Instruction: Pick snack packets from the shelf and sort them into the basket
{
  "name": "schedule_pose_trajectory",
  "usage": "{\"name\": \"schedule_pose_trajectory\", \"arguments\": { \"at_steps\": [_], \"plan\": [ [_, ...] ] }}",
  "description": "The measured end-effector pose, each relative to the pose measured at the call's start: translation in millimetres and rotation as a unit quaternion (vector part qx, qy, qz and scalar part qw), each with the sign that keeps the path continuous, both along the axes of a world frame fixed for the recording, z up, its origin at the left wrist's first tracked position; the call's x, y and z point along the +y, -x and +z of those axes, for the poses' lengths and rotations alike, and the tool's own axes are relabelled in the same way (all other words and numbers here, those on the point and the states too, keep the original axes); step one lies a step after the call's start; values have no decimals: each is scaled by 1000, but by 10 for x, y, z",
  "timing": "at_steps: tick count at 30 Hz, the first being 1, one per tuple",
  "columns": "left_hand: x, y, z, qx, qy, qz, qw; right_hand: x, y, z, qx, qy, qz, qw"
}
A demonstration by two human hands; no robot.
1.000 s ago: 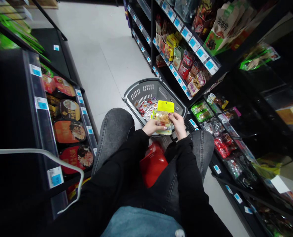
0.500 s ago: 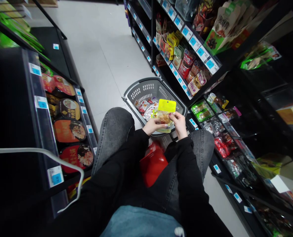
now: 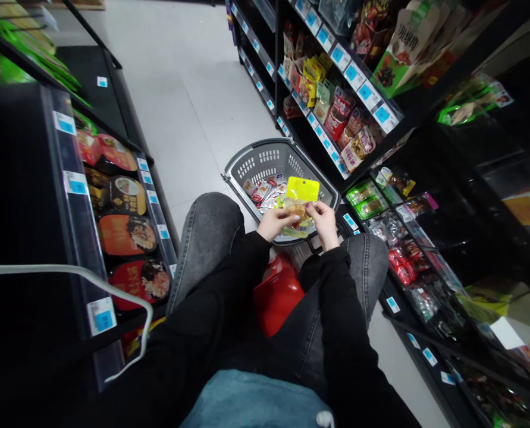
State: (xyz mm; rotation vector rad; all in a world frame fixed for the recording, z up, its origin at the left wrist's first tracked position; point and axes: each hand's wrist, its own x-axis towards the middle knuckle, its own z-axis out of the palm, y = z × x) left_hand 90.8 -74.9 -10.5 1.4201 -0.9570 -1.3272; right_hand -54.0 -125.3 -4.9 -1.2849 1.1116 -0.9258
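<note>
Both hands grip a clear snack packet (image 3: 301, 191) with a yellow top, held over the basket. My left hand (image 3: 277, 223) pinches its lower left side, and my right hand (image 3: 322, 219) pinches its right side. Something brownish shows through the clear part; its kind I cannot make out. Below, the grey shopping basket (image 3: 242, 156) stands on the floor between my knees and the right shelf. Inside it lie several small white and red packets (image 3: 261, 191), partly covered by the held packet.
A red bag-like thing (image 3: 276, 297) is between my legs. Boxed instant meals (image 3: 126, 235) fill the left shelf, and a white cable (image 3: 90, 276) crosses in front of it. Bagged snacks (image 3: 338, 113) line the right shelving. Pale floor tiles (image 3: 171, 77) run ahead.
My left hand has shifted its fingers slightly on the packet, and the packet's yellow top tilts a little differently. The basket has stayed in place.
</note>
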Motion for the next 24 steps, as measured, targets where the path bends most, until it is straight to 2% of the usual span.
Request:
{"name": "schedule_pose_trajectory", "arguments": {
  "at_steps": [3,5,7,9,11,13,15,17,19,21,23,24],
  "plan": [
    [-20,-34,-30,-17,23,28,999,1,-20,-51,-7,-14,65,998],
    [-35,-44,-72,-14,21,35,999,-16,-21,-122,10,-21,82,996],
    [-48,-45,-138,-17,-13,48,999,-47,-5,-218,50,-35,47,997],
    [-59,-45,-216,-43,-58,74,995,-79,21,-315,135,-63,-20,989],
    [-74,-54,-285,-81,-81,85,990,-91,39,-381,265,-81,-83,957],
    [-88,-68,-317,-100,-78,70,989,-66,33,-385,381,-83,-102,915],
    [-93,-77,-291,-105,-70,37,991,-12,9,-314,424,-81,-66,899],
    [-82,-76,-211,-119,-74,-11,990,29,3,-187,401,-84,-7,912],
    [-73,-75,-107,-180,-77,-63,979,3,87,-41,360,-66,-1,931],
    [-86,-75,-17,-262,-90,-122,953,-84,362,107,303,-32,-65,950],
    [-115,-63,37,-350,-101,-169,916,-138,878,270,227,1,-162,960],
    [-126,-51,49,-400,-98,-187,892,-115,1214,362,197,15,-215,957]
  ]
}}
